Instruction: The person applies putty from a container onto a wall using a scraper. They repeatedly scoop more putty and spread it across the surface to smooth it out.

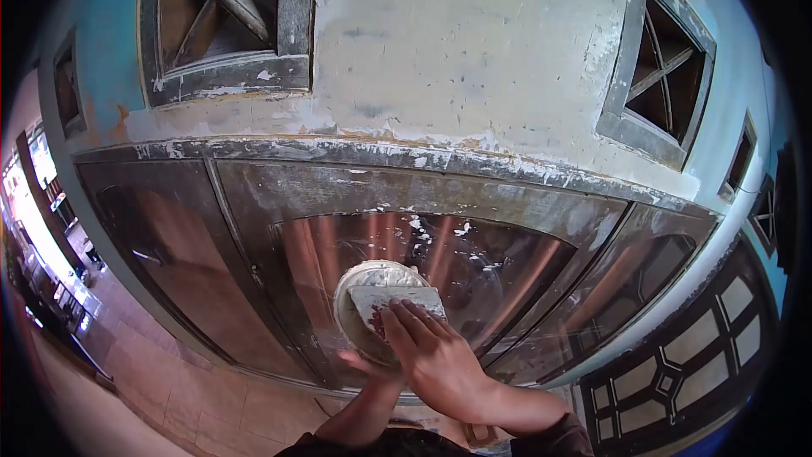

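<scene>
My right hand is closed on a flat, wide putty knife, its fingers pressed along the pale blade, which has reddish marks. The blade lies over a round tub with white paste inside its upper rim. Below the tub is my left hand, thumb out to the side; it appears to hold the tub from underneath, with most of its fingers hidden. Behind them stands a wooden door or cabinet front with glass panels, spotted with white flecks.
Above the worn wooden ledge is a wall with patchy filler. Framed vents with crossed bars sit at left and right. A tiled floor runs along the lower left. A dark panelled door stands at the right.
</scene>
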Demonstrator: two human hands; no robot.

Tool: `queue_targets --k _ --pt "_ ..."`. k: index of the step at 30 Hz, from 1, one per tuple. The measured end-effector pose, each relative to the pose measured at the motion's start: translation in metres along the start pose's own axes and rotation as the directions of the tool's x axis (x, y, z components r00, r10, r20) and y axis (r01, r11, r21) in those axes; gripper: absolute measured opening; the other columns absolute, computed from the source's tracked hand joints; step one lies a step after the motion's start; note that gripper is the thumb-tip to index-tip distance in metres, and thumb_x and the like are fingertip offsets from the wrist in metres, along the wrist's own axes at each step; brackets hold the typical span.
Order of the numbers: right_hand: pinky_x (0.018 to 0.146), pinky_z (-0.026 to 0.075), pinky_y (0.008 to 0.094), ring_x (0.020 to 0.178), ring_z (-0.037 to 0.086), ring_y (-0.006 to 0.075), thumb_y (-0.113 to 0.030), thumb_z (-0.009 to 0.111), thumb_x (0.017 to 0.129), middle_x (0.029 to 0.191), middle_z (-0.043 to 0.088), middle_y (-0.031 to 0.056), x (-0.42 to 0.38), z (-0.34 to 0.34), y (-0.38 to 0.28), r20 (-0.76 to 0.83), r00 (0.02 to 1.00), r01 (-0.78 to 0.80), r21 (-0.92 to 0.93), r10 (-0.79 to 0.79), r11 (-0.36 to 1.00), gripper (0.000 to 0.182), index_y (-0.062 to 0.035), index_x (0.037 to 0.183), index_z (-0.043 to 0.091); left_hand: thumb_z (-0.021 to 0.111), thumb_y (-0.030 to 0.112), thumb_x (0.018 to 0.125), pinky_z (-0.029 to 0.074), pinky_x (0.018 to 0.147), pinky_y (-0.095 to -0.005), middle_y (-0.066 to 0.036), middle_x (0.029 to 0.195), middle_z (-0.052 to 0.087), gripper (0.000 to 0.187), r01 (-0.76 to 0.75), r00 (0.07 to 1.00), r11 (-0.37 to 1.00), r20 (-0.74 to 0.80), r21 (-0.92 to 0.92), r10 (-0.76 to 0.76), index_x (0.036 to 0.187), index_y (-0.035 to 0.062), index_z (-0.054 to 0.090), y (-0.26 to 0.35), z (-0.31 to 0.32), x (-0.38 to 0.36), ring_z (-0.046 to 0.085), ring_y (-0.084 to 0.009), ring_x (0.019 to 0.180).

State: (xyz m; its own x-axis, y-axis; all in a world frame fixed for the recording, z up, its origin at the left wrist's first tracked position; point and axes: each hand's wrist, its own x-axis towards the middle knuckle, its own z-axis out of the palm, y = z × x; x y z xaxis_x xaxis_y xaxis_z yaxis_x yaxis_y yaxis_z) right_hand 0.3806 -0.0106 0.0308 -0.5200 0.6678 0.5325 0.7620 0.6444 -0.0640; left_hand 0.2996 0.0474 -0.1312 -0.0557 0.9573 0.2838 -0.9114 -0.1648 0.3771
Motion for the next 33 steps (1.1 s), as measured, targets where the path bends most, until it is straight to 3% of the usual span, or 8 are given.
queue_targets --k 3,5,9,11,18,21,29,33 --pt "0.105 0.05 0.0476 0.122 0.062 0.0429 -0.005 0.057 0.088 0.132 0.06 0.0291 -0.001 0.003 0.0 0.024 0.999 0.031 0.005 -0.031 1.0 0.051 0.0095 0.137 0.05 0.026 0.103 0.069 0.03 0.119 -0.0491 -0.007 0.153 0.042 0.126 -0.04 0.974 0.999 0.221 -0.023 0.044 0.154 0.0109 0.039 0.007 0.007 0.006 0.04 -0.0265 0.138" --pt "0.105 0.05 0.0477 0.122 0.062 0.0435 -0.004 0.057 0.088 0.132 0.06 0.0294 -0.002 0.002 -0.001 0.032 0.999 0.042 0.009 -0.042 0.999 0.051 0.0095 0.137 0.05 0.03 0.103 0.07 0.032 0.118 -0.0482 -0.007 0.153 0.043 0.124 0.087 0.918 0.898 0.386 -0.432 0.097 0.152 0.0101 0.041 0.002 0.008 0.009 0.041 -0.0268 0.137" --pt "0.107 0.048 0.0488 0.124 0.06 0.0437 -0.002 0.057 0.087 0.133 0.059 0.0299 -0.003 -0.002 0.002 0.013 1.0 0.018 0.12 -0.02 0.993 0.052 0.0106 0.137 0.05 0.035 0.101 0.071 0.034 0.117 -0.0474 -0.006 0.15 0.045 0.121 0.016 0.964 0.938 0.256 -0.347 0.078 0.149 0.0098 0.045 0.005 0.018 0.014 0.044 -0.0261 0.134" --pt "0.108 0.048 0.0492 0.125 0.06 0.0436 -0.002 0.058 0.087 0.134 0.059 0.0298 -0.004 0.002 0.003 0.003 0.999 0.045 0.152 -0.046 0.987 0.052 0.011 0.137 0.05 0.039 0.1 0.071 0.035 0.116 -0.0465 -0.006 0.147 0.048 0.118 0.079 0.886 0.851 0.428 -0.519 0.179 0.146 0.0093 0.046 -0.003 0.004 0.017 0.046 -0.0246 0.132" --pt "0.109 0.046 0.0496 0.13 0.057 0.0412 -0.001 0.059 0.084 0.139 0.057 0.0268 -0.007 0.005 0.007 0.037 0.995 0.087 0.148 -0.093 0.985 0.057 0.0094 0.139 0.05 0.043 0.099 0.071 0.041 0.112 -0.0451 -0.007 0.141 0.053 0.115 0.077 0.917 0.865 0.376 -0.496 0.134 0.143 0.0086 0.049 0.011 0.023 0.022 0.048 -0.0229 0.128" --pt "0.11 0.046 0.0496 0.131 0.056 0.0404 -0.003 0.06 0.084 0.139 0.057 0.0261 -0.008 0.004 0.008 0.05 0.992 0.108 0.144 -0.117 0.984 0.057 0.0082 0.139 0.051 0.042 0.1 0.069 0.042 0.111 -0.0452 -0.007 0.142 0.052 0.116 0.107 0.852 0.847 0.488 -0.52 0.191 0.145 0.0117 0.049 0.017 0.038 0.027 0.05 -0.0241 0.127" --pt "0.109 0.046 0.0494 0.13 0.057 0.0395 -0.005 0.061 0.085 0.139 0.057 0.0249 -0.01 0.01 0.008 0.043 0.99 0.128 0.147 -0.136 0.981 0.056 0.0071 0.139 0.051 0.048 0.106 0.052 0.032 0.117 -0.0649 -0.022 0.162 0.028 0.14 0.237 0.958 0.347 0.278 -0.908 0.074 0.161 0.0202 0.027 0.03 0.064 0.016 0.035 -0.0457 0.145" --pt "0.109 0.047 0.0491 0.131 0.057 0.0395 -0.005 0.061 0.085 0.138 0.058 0.0246 -0.01 0.01 0.007 0.021 0.992 0.123 0.154 -0.128 0.98 0.056 0.0065 0.139 0.052 0.05 0.106 0.051 0.031 0.117 -0.066 -0.025 0.162 0.025 0.142 0.264 0.935 0.387 0.332 -0.884 0.122 0.161 0.0197 0.025 0.022 0.049 0.016 0.033 -0.0472 0.145"
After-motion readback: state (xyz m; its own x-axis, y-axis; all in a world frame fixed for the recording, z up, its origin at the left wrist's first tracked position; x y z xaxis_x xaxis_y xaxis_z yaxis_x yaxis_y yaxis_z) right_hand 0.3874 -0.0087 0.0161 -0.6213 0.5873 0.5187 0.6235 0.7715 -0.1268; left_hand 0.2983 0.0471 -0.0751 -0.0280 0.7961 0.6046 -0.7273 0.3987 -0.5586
